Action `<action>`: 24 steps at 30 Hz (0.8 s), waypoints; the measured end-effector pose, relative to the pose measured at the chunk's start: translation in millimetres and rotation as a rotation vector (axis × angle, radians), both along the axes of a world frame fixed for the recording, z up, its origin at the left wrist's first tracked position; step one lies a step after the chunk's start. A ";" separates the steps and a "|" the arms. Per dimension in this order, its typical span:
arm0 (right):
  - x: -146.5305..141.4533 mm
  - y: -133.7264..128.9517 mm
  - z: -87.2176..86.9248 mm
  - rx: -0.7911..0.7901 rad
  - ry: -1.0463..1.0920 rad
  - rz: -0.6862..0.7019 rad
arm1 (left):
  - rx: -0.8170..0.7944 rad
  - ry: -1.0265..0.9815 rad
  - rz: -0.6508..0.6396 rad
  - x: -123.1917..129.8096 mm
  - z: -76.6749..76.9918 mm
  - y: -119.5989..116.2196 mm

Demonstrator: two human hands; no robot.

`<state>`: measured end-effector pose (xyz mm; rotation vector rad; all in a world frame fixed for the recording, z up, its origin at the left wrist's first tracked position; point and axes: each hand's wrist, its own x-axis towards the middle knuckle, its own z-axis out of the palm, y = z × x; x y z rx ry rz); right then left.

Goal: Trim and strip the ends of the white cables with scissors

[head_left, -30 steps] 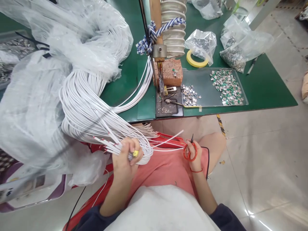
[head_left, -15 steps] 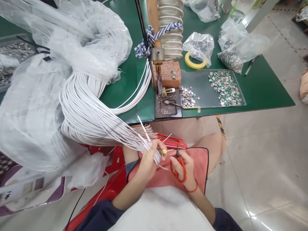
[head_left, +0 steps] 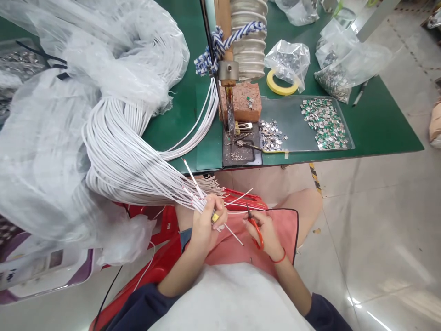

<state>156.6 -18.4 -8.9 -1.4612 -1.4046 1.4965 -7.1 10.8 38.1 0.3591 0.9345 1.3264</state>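
While the left hand [head_left: 206, 225] is clenching a sheaf of white cables [head_left: 131, 170] near their pink-marked ends, the right hand [head_left: 265, 234] is grasping a pair of red-handled scissors [head_left: 257, 238], with its blades pointing up and away from the body. A small yellow piece [head_left: 215, 217] is showing at the left thumb, too small to identify. The cables are sweeping out of clear plastic sheeting [head_left: 44, 156] and running along a long axis that slants down and rightward into the left hand, so that hand is gripping them while the right hand is holding the scissors just beside the bundle, not touching it. A fringe of thin tan strands [head_left: 211, 185] is fanning out just past the left fingers. Beyond the hands, a tray of metal clips [head_left: 282, 115] is sitting at the near edge of the green counter [head_left: 179, 124], right of a brick [head_left: 240, 103], while a red plastic chair [head_left: 161, 230] is showing below the cables.
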 end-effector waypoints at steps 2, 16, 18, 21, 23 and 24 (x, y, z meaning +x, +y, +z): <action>9.3 2.1 -6.9 -0.028 -0.050 0.170 | 0.002 0.003 0.001 -2.7 1.6 0.0; 32.9 -11.5 -17.6 -0.408 0.139 0.158 | 0.025 0.024 -0.018 -3.0 -0.9 1.4; 29.8 -10.9 -16.0 -0.342 0.068 0.209 | 0.024 0.033 -0.026 -1.8 -1.2 1.4; 20.0 -11.4 -12.7 -0.197 -0.105 0.381 | 0.011 0.049 -0.030 -1.0 -0.5 1.3; 13.2 -11.9 -11.7 -0.088 -0.229 0.481 | 0.002 0.054 -0.034 -1.8 0.5 0.9; 10.7 -11.8 -11.8 -0.047 -0.271 0.516 | -0.001 0.055 -0.037 -2.5 1.0 0.5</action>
